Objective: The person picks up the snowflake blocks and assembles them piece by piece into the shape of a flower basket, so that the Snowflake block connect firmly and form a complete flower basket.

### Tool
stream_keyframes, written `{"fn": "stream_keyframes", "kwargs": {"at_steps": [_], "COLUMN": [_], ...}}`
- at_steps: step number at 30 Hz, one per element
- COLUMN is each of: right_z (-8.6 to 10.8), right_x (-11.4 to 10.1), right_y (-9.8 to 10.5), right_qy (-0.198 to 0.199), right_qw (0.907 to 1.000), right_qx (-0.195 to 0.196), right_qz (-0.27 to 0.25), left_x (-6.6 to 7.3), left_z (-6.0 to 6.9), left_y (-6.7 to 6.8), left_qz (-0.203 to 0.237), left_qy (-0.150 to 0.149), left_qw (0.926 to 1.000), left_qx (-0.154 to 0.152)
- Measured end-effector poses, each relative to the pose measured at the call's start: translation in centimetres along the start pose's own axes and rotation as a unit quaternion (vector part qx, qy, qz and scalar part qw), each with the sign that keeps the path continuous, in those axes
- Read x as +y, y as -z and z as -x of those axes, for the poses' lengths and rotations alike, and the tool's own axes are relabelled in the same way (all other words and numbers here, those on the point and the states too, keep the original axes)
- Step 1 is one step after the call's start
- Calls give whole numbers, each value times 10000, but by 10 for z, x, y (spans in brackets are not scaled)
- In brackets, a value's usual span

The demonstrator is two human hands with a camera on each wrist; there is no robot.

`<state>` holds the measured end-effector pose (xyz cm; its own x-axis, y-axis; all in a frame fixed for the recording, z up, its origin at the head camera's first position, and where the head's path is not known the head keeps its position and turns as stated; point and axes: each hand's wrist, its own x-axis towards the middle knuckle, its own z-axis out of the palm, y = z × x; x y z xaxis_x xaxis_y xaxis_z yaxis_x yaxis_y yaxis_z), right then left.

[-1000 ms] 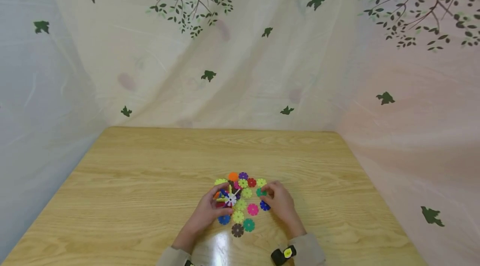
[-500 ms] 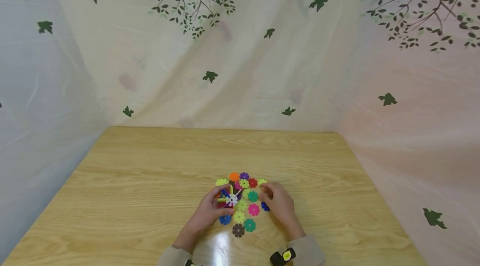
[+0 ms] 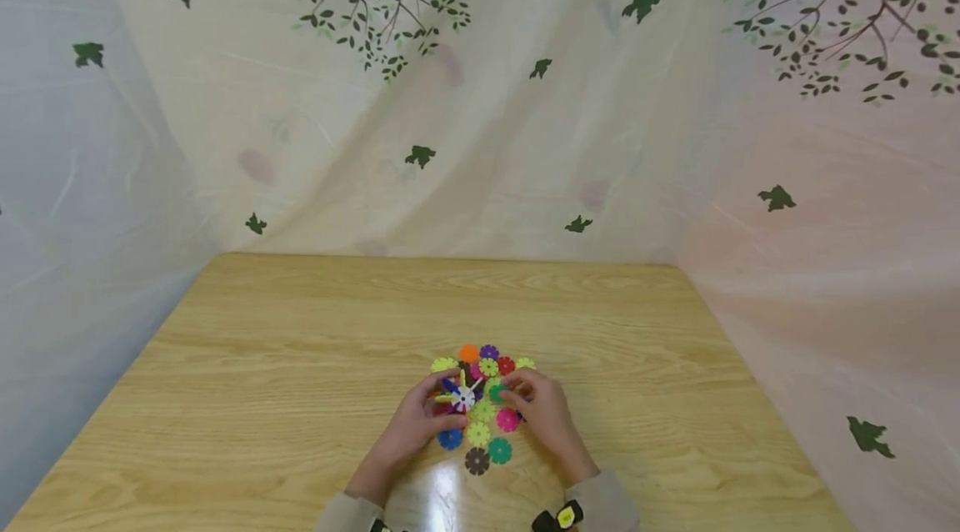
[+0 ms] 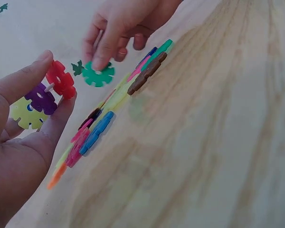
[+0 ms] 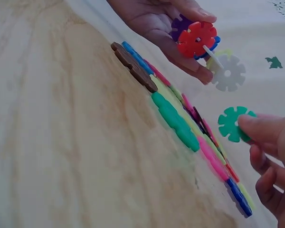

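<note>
We're gripping joined discs (image 5: 196, 39) in left hand (image 3: 411, 424), pinching unattached green disc (image 5: 232, 124) in right hand (image 3: 549, 415) — loose discs (image 3: 477, 434) lying below.

Wood-grain table (image 3: 285, 348), loose notched discs (image 3: 506, 365) lying flat on it; ref = brown disc (image 3: 477, 461), nearest one: green disc (image 3: 500, 450) just right, blue disc (image 3: 450, 439) beyond-left, yellow disc (image 3: 478, 434) straight beyond, pink disc (image 3: 507, 420) farther beyond-right, orange disc (image 3: 468, 353) and purple disc (image 3: 489, 352) well beyond
</note>
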<state>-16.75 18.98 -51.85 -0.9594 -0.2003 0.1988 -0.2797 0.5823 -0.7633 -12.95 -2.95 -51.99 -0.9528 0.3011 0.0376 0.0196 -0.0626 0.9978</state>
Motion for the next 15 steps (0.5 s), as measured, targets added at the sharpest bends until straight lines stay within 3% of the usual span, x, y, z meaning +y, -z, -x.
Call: {"fn": "stream_keyframes", "kwargs": {"at_steps": [5, 15], "right_z": [0, 3], "right_x": [-3, -12], "right_y": [-7, -14], "right_qy": [379, 478], "right_qw": [9959, 9936], "right_qx": [-50, -329], "right_qz": [-817, -972], "left_x": [1, 2], "left_z": [-2, -6], "left_y": [1, 3], "left_qz": [11, -7], "left_qy": [50, 187], "left_qw": [10000, 9997], "left_qx": [36, 142]}}
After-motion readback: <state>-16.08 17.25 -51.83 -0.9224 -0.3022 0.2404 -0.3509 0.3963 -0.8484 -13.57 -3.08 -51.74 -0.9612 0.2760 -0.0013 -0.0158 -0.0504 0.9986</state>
